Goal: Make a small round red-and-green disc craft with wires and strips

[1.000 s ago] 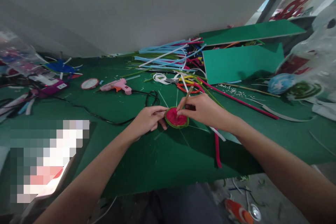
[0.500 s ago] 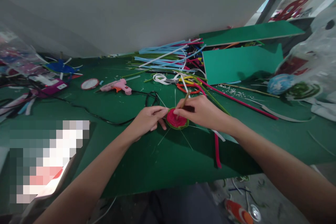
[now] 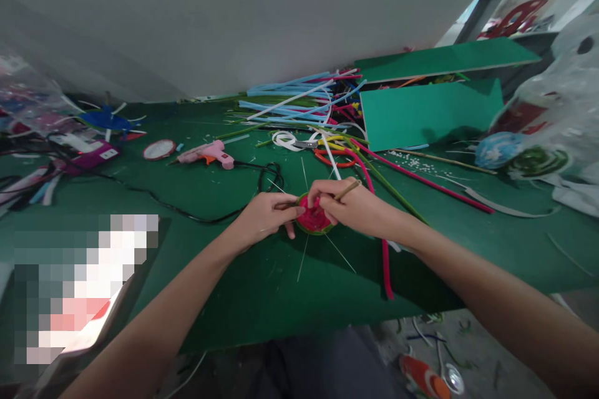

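A small round red disc with a green rim (image 3: 314, 218) is between my hands, with several thin stiff strands sticking out around it. My left hand (image 3: 266, 215) pinches its left edge between thumb and fingers. Over the disc's right side, my right hand (image 3: 344, 202) grips a thin brown stick (image 3: 347, 191), which slants up to the right. The stick's lower tip is hidden by my fingers at the red surface. Just behind my right hand lie a white strip (image 3: 331, 154) and scissors with orange and yellow handles (image 3: 334, 161).
A pink glue gun (image 3: 208, 154) with a black cord lies behind my left hand. Blue, white and green pipe cleaner-like strips (image 3: 290, 96) are piled at the back. A green board (image 3: 430, 113) leans at the right, near plastic bags (image 3: 556, 118). A pixelated bright object is at lower left.
The stick in my right hand has tipped from nearly upright to slanting right. The disc has turned a little, its strands now pointing in other directions.
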The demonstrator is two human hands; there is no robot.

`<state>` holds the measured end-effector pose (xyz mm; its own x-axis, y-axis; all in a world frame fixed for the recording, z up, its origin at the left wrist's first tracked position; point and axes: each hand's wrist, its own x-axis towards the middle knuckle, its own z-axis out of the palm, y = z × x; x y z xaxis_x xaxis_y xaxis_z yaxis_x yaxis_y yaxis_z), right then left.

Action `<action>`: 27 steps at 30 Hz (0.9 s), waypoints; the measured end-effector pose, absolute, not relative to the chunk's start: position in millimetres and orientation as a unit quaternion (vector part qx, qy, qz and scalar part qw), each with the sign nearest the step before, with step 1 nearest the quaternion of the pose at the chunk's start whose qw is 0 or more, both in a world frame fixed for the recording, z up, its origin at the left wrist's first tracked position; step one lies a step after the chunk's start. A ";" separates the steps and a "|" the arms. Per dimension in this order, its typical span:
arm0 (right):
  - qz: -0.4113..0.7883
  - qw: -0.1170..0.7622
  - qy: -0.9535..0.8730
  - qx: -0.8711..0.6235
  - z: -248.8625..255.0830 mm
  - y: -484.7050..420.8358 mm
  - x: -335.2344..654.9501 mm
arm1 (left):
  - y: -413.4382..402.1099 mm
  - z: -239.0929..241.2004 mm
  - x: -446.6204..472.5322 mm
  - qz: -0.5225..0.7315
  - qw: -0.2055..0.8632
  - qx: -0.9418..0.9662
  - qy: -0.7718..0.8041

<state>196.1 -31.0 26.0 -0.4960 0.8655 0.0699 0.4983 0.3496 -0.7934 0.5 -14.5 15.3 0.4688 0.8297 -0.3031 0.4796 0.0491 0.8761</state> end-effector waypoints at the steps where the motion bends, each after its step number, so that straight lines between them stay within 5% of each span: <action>1: 0.373 0.251 -0.782 -0.432 25.1 -30.3 195.9 | -14.5 15.1 0.7 0.164 0.533 0.672 0.488; 27: 0.359 0.236 -0.788 -0.442 22.6 -30.9 184.9 | -15.1 12.3 2.5 0.193 0.535 0.669 0.479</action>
<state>184.9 -30.9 22.6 -0.4988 0.8650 0.0543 0.5267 0.3523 -0.7736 2.5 -15.1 12.3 0.4672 0.8469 -0.2538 0.4328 0.0312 0.9010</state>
